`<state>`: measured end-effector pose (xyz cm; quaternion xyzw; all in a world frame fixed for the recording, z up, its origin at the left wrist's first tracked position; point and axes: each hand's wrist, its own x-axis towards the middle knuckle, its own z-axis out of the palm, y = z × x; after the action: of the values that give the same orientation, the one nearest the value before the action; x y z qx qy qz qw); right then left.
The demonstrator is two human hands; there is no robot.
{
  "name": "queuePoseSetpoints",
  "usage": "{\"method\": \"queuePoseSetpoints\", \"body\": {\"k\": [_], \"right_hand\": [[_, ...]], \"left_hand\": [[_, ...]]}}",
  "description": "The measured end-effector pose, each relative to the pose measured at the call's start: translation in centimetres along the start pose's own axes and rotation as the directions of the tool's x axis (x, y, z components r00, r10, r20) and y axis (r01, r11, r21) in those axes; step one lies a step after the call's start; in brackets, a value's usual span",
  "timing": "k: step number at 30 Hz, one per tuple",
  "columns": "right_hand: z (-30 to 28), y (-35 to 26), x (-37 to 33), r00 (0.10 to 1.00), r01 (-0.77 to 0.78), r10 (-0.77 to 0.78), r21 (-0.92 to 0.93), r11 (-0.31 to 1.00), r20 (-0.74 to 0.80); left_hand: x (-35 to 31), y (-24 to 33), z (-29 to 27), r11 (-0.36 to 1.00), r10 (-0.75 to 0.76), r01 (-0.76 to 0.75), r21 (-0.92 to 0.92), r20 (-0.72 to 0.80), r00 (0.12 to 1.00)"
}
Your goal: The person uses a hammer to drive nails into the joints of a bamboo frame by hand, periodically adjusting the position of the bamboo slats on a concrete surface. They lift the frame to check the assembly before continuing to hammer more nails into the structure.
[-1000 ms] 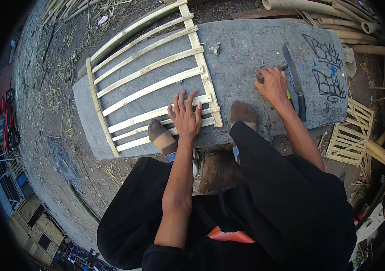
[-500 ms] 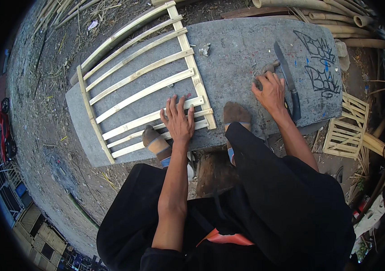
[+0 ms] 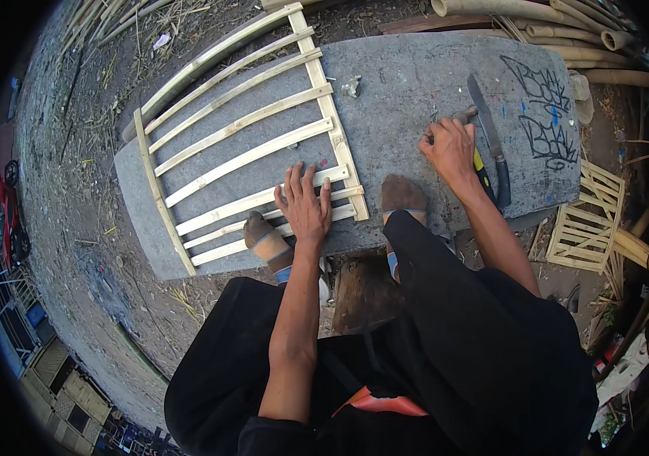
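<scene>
A bamboo frame [image 3: 241, 152] is laid flat on a grey slab [image 3: 408, 83]. Its lower slats are pressed by the left hand [image 3: 305, 205], fingers spread. Further right, a hammer [image 3: 465, 115] is gripped by the right hand [image 3: 450, 148], beside a knife [image 3: 488, 140].

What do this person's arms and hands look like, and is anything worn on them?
Both forearms are bare: no gloves, watch or rings that I can make out on the left hand or right hand. Black sleeves cover only the upper arms, matching the black trousers.
</scene>
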<state>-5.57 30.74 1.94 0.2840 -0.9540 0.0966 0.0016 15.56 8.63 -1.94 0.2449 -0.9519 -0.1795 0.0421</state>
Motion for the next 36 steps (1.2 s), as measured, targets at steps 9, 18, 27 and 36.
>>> {"method": "queuePoseSetpoints", "body": {"k": [9,18,27,36], "right_hand": [[-3.1,-3.0,-0.4,0.840,-0.488,0.208,0.532,0.692,0.500],[-1.3,-7.6,-3.1,0.573,-0.792,-0.077,0.576,0.205,0.816],[1.0,-7.0,-5.6,0.378,-0.884,-0.387,0.205,-0.419,0.841],[0.9,-6.7,-7.2,0.318,-0.866,-0.468,0.053,-0.497,0.824]], "left_hand": [[-0.5,1.5,-0.5,0.972,0.010,-0.077,-0.222,-0.285,0.958],[-2.6,6.8,-1.8,0.799,0.113,-0.202,-0.567,-0.188,0.976],[-1.7,6.2,-2.4,0.658,0.050,-0.129,-0.742,-0.128,0.991],[-2.3,6.2,-3.0,0.475,-0.035,0.125,-0.871,0.123,0.992]]}}
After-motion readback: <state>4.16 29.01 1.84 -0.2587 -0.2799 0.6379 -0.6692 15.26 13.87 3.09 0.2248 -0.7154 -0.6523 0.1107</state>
